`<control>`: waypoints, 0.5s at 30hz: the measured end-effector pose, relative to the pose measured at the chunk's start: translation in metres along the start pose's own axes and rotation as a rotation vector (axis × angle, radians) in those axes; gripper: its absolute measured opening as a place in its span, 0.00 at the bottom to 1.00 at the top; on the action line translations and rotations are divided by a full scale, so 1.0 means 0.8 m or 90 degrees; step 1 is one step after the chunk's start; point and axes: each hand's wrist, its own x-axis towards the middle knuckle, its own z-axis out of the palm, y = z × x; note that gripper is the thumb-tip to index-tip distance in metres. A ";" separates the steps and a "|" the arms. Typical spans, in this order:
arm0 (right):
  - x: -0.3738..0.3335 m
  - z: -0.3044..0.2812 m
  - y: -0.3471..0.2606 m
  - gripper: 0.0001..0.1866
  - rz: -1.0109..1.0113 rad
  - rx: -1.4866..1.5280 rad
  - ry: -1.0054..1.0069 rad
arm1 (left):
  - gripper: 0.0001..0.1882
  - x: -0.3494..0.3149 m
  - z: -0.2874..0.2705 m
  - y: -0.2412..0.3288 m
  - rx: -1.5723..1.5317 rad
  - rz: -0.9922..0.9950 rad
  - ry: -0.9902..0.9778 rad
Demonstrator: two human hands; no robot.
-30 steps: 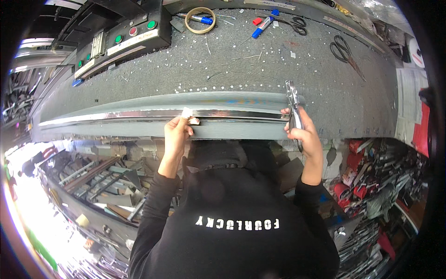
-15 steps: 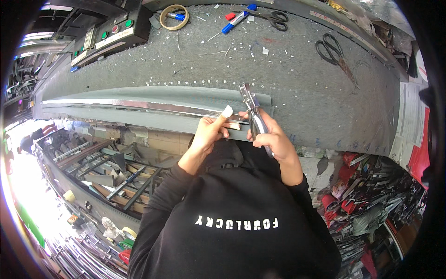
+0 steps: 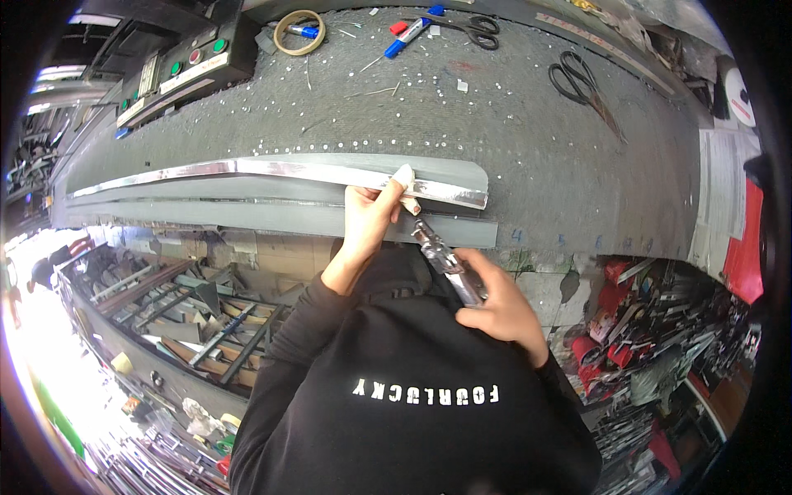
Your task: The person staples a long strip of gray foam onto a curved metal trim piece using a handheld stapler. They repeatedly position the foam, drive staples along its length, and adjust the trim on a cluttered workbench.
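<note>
My left hand (image 3: 371, 216) pinches a long grey strip (image 3: 450, 172) with a shiny silver band along its near edge, close to its right end. White wrapping covers the thumb and a fingertip. A second grey strip (image 3: 462, 231) lies nearer to me along the bench's front edge, partly behind that hand. My right hand (image 3: 499, 301) is closed around silver metal pliers (image 3: 441, 257), held low in front of my chest. Their head points up and left toward the left fingertips, apart from the banded strip. Whether the jaws grip anything is too small to tell.
On the grey bench (image 3: 561, 181) lie a tape roll (image 3: 285, 33), a blue marker (image 3: 406, 38), scissors (image 3: 481, 33) and more scissors (image 3: 582, 78). A button box (image 3: 190, 70) stands at the far left. Below are a scrap-filled bin (image 3: 190, 322) and piled offcuts (image 3: 652, 330).
My right hand has drawn the pliers down toward my body, off the strip. The strip now shows more of its shiny band, and my left hand has shifted slightly on it.
</note>
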 end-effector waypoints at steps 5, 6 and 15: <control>0.025 0.066 0.013 0.36 0.155 0.186 0.111 | 0.09 0.000 -0.005 0.016 0.109 -0.013 0.012; 0.030 0.075 0.013 0.36 0.116 0.203 0.152 | 0.09 -0.001 -0.004 0.018 0.072 0.046 -0.023; 0.043 0.104 -0.017 0.36 0.050 0.227 0.309 | 0.07 0.003 -0.012 0.031 0.029 0.030 -0.094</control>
